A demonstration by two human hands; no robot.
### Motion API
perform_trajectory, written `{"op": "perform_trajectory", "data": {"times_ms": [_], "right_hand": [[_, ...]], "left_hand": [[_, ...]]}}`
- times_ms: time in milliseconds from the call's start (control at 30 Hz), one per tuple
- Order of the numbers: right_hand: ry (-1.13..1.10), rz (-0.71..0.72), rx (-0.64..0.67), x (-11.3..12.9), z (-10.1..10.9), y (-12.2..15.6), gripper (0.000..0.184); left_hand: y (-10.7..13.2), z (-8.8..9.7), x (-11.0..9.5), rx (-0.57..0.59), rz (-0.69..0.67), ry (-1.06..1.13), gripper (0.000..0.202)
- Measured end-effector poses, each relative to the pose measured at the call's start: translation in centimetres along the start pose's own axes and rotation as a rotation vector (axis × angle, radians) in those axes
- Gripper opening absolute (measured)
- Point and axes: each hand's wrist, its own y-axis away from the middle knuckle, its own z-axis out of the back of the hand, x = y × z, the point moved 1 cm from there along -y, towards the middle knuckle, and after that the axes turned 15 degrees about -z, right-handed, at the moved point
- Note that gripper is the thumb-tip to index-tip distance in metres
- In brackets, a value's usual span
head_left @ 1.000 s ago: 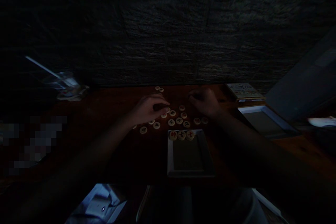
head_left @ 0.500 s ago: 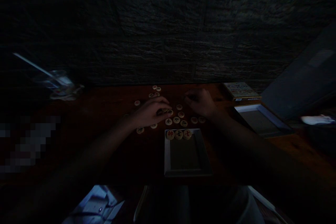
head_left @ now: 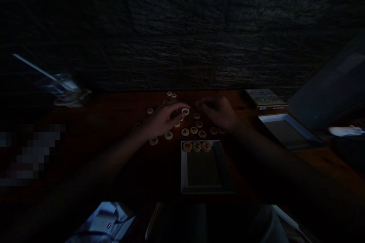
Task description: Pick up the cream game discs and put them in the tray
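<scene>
Change: since half a second ago we have lifted our left hand (head_left: pixel 163 120) off the pile, and a piece its fingers covered then now shows at their tips.
Left hand: we pinch one round disc (head_left: pixel 185 111) between thumb and fingertips, its marked face up; the other fingers are curled in.
Disc: it is held just above the table (head_left: pixel 114 121), beyond the far left corner of the tray (head_left: pixel 207 190).
Right hand: our right hand (head_left: pixel 219 113) hovers palm down beyond the tray's far right corner, fingers bent toward the table. It is too dark for us to tell whether it holds anything.
Loose discs: the loose discs (head_left: pixel 194 130) lie flat and scattered just beyond the tray's far edge, between and under our two hands.
Row of three: three discs (head_left: pixel 196 146) sit side by side inside the tray, against its far rim.
Far pair: two more discs (head_left: pixel 171 94) lie well beyond the tray, near the wall (head_left: pixel 182 26).
Glass: a glass (head_left: pixel 61 85) with a straw stands far to the tray's left.
Box: a flat box (head_left: pixel 265 98) lies to the tray's far right.
Second tray: a second tray (head_left: pixel 288 133) sits right of the first, nearer us than the box.
</scene>
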Motion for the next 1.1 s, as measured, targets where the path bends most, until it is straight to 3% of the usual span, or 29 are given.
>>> {"op": "perform_trajectory", "data": {"times_ms": [133,233,367,533,800,1100], "right_hand": [[-0.221,-0.144,0.223,1.0,-1.1,1.0,0.034],[-0.321,-0.164,0.286,1.3,-1.6,1.5,0.037],[-0.378,-0.176,0.272,1.1,-1.9,1.5,0.037],[-0.443,-0.192,0.315,1.1,-2.2,1.5,0.040],[-0.523,-0.248,0.267,1.4,-2.0,1.6,0.037],[-0.527,-0.209,0.239,1.8,-2.1,1.6,0.033]], "left_hand": [[0.0,-0.6,0.0,-0.095,0.065,0.226,0.027],[-0.1,-0.9,-0.2,-0.153,0.090,0.375,0.036],[-0.3,-1.0,-0.4,-0.277,0.149,0.432,0.041],[-0.3,-1.1,-0.4,-0.351,0.157,0.424,0.023],[-0.4,-1.3,-0.5,-0.350,0.169,0.489,0.033],[-0.3,-0.9,-0.8,-0.413,0.186,0.473,0.031]]}}
